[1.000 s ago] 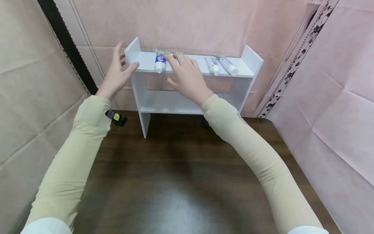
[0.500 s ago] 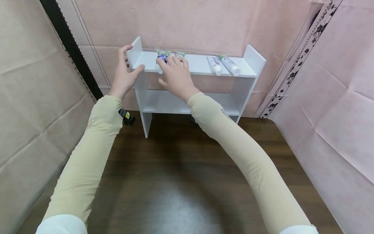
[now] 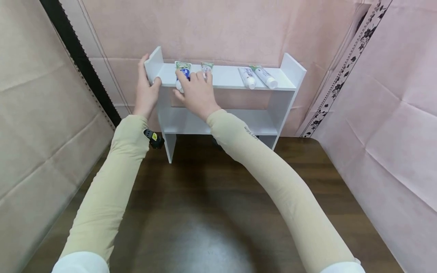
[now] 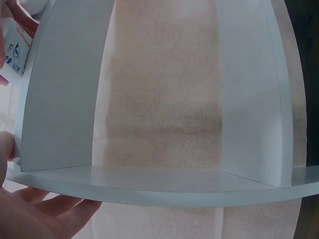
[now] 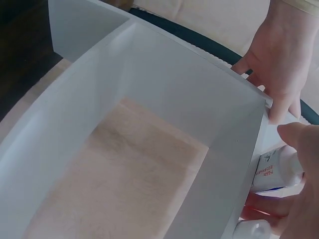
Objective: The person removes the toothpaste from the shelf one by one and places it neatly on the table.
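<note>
A white two-tier shelf (image 3: pixel 191 117) stands against the far wall. My left hand (image 3: pixel 146 94) grips its left side panel, thumb on the front edge and fingers round the outside. The left wrist view shows those fingers (image 4: pixel 55 209) behind the panel. My right hand (image 3: pixel 198 93) holds a blue-and-white toothpaste tube (image 3: pixel 184 68) lying cap forward on the top board. The cap end (image 5: pixel 289 167) lies between thumb and fingers in the right wrist view. Just right of it lies a second toothpaste tube (image 3: pixel 206 66), partly hidden by the fingers.
Two more white tubes, one upright to the front edge (image 3: pixel 247 77) and one slanted (image 3: pixel 264 76), lie at the right of the top board. Pink cloth walls (image 3: pixel 218 30) close in the back and sides. Dark wood tabletop (image 3: pixel 205 212) lies in front.
My left hand has moved right and taken hold of the shelf's side panel. My right hand has moved left onto the blue-and-white toothpaste tube, which has shifted slightly left.
</note>
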Demonstrator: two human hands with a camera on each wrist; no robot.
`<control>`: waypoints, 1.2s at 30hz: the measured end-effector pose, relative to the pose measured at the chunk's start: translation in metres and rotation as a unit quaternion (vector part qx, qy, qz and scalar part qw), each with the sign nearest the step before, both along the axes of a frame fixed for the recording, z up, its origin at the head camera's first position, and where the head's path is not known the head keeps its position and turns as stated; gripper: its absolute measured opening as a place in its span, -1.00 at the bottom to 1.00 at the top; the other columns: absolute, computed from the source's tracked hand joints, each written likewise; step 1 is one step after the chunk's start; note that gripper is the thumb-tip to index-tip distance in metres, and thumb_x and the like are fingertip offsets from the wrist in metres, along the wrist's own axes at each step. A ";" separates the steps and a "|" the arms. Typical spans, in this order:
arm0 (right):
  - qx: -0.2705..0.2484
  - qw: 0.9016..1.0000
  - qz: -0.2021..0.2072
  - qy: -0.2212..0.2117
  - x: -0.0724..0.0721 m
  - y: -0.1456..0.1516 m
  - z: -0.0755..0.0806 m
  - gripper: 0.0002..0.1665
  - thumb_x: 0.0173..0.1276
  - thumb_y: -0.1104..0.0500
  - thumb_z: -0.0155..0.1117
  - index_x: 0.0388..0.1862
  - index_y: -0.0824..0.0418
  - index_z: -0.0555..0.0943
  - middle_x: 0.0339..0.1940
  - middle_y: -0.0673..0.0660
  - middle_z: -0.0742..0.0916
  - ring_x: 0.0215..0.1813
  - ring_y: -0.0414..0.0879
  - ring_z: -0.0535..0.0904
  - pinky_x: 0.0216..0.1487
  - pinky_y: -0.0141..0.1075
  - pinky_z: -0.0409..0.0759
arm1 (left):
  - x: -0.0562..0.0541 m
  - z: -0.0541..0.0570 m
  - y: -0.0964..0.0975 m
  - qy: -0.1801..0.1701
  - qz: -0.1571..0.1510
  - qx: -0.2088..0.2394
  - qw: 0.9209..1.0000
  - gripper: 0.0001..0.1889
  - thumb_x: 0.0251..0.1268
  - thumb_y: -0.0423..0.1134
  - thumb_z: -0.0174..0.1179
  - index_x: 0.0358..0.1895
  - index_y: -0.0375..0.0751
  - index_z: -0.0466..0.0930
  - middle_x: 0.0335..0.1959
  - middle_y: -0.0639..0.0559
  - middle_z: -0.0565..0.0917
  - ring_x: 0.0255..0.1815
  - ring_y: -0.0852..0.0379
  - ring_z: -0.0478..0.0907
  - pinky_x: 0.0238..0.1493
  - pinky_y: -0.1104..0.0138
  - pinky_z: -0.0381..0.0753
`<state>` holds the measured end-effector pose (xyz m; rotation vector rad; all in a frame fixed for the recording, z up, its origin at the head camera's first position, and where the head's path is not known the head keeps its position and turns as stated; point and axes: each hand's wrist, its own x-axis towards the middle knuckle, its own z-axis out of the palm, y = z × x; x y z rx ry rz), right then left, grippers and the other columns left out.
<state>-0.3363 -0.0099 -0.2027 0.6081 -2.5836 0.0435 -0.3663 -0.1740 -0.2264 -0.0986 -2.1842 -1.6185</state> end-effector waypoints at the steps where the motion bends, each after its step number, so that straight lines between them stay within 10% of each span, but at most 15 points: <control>1: 0.000 1.000 0.002 0.006 0.000 0.000 -0.001 -0.33 0.50 -0.23 -0.08 0.51 -0.05 0.19 0.14 0.18 0.64 0.33 0.07 0.42 0.49 0.09 0.01 | 0.001 0.000 0.000 -0.002 -0.002 0.001 1.000 -0.30 0.46 -0.27 -0.20 0.49 0.52 -0.14 0.52 0.11 0.16 0.34 0.10 0.26 0.31 0.11 0.35; 22: -0.028 0.988 0.032 0.147 0.014 -0.002 -0.017 -0.54 0.44 0.00 0.05 0.30 -0.07 0.46 -0.12 0.15 0.71 -0.03 0.02 0.54 0.16 -0.11 0.30 | 0.000 -0.004 0.001 -0.012 0.035 -0.015 0.999 -0.32 0.47 -0.21 -0.17 0.46 0.63 -0.11 0.48 0.12 0.29 0.13 0.11 0.43 0.06 0.24 0.42; 36: -0.054 0.998 0.015 -0.029 0.026 0.000 -0.015 -0.34 0.49 -0.11 -0.05 0.53 -0.18 0.15 -0.31 0.11 0.73 -0.45 -0.06 0.58 -0.49 -0.26 0.51 | 0.002 -0.002 0.000 -0.019 0.018 -0.012 1.000 -0.34 0.51 -0.16 -0.20 0.46 0.66 -0.18 0.53 0.19 0.20 0.28 0.03 0.41 0.33 -0.02 0.35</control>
